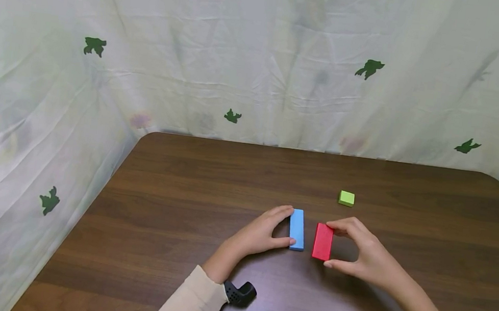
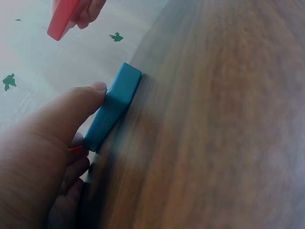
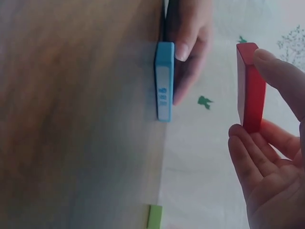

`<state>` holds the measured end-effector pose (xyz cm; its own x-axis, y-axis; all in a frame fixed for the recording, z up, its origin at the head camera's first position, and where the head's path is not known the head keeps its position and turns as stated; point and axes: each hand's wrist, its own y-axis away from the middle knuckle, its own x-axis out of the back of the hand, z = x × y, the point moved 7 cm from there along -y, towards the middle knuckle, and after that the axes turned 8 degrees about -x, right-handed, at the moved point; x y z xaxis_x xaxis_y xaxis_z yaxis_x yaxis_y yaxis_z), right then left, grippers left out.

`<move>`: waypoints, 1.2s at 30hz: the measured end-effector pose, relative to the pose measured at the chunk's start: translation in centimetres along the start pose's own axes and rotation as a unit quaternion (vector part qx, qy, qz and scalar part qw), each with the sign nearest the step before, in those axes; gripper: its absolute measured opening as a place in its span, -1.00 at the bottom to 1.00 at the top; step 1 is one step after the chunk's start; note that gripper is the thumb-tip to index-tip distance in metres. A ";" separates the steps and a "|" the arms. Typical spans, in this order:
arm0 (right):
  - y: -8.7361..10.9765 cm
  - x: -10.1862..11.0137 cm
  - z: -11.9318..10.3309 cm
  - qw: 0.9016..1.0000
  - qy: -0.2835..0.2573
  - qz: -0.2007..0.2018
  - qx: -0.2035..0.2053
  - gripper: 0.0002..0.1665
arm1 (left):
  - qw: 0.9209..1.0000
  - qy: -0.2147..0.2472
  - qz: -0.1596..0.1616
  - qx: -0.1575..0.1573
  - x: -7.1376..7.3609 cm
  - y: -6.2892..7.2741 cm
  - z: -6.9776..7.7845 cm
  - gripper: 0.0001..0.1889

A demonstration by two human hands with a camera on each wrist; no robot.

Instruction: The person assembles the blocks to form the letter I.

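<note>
A blue rectangular block (image 1: 297, 229) rests on the brown table, its long side pointing away from me. My left hand (image 1: 256, 232) pinches it, thumb at the near end and fingertips at the far end. Its side towards the right bears a pale printed label in the right wrist view. To its right, my right hand (image 1: 369, 254) holds a red rectangular block (image 1: 323, 241) by its two ends between thumb and fingers, raised off the tabletop. A small red patch (image 2: 76, 149) shows beside the left fingers in the left wrist view; what it belongs to is unclear.
Beyond the red block lies a small light-green block (image 1: 346, 198) on the wooden table (image 1: 209, 182). A pale curtain (image 1: 260, 59) with green leaf-like shapes hangs behind the table and along its left side.
</note>
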<state>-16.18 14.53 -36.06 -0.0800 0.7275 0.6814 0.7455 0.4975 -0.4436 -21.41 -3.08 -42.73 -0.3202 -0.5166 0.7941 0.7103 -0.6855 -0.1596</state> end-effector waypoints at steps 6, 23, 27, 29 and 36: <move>0.3 -1.2 0.2 1.000 -0.022 -0.020 -0.005 -0.16 | 1.000 0.000 -0.002 0.002 0.0 0.0 0.1 -0.27; 0.8 -3.8 0.6 0.989 -0.037 -0.117 -0.087 -0.26 | 1.000 0.004 -0.001 0.003 0.1 0.0 0.1 -0.27; 0.9 -4.3 0.7 0.986 -0.044 -0.132 -0.089 -0.28 | 1.000 0.003 0.001 0.001 0.1 0.0 0.1 -0.28; 1.0 -4.6 0.7 0.985 -0.046 -0.137 -0.090 -0.29 | 1.000 0.004 0.002 0.000 0.1 0.0 0.0 -0.28; 1.3 -5.5 0.8 0.984 -0.024 -0.152 -0.095 -0.32 | 1.000 -0.003 0.001 -0.001 0.1 0.1 0.0 -0.27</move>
<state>-15.27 11.54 -40.81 -0.3465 0.5830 0.7349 0.7919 0.6017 -0.1040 -21.37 -3.16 -42.62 -0.3148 -0.5146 0.7975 0.7093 -0.6859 -0.1625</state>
